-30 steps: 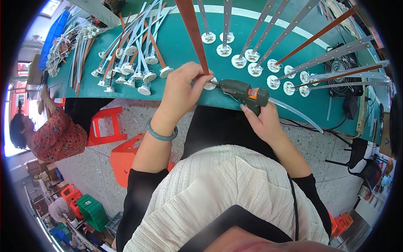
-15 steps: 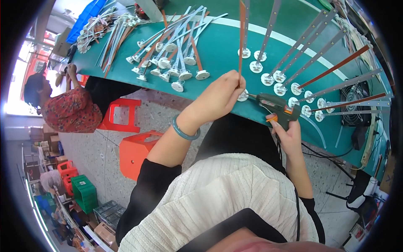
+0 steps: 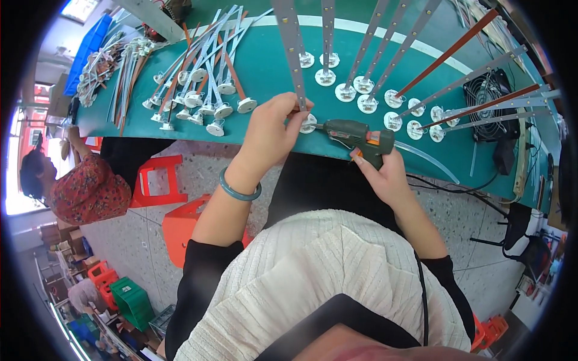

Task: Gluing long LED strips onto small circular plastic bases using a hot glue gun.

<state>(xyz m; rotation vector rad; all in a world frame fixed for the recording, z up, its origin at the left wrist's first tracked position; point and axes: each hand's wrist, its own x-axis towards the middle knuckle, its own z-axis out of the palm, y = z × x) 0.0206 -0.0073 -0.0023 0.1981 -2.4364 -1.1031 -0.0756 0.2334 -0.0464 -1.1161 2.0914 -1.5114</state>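
Observation:
My left hand (image 3: 272,127) pinches the lower end of an upright grey LED strip (image 3: 292,51), its row of small LEDs showing. At the strip's foot is a round white disc (image 3: 309,124), close to the table's near edge. In my right hand (image 3: 385,176) is a dark green hot glue gun (image 3: 355,135) with an orange trigger; its nozzle points left and reaches the disc by the strip's foot. A clear glue stick (image 3: 428,161) appears to trail from the gun's rear. Whether fresh glue lies on the disc is too small to tell.
Several LED strips on white discs (image 3: 345,92) stand to the right and beyond. A pile of strips with discs (image 3: 223,111) lies left. A black fan (image 3: 484,96) and adapter (image 3: 504,161) sit at right. Another person (image 3: 90,186) works far left near red stools (image 3: 158,180).
The held strip has turned, from its narrow brown side to its grey LED face. The whole view has shifted, so hands and table appear further left. The glue gun stays at the disc.

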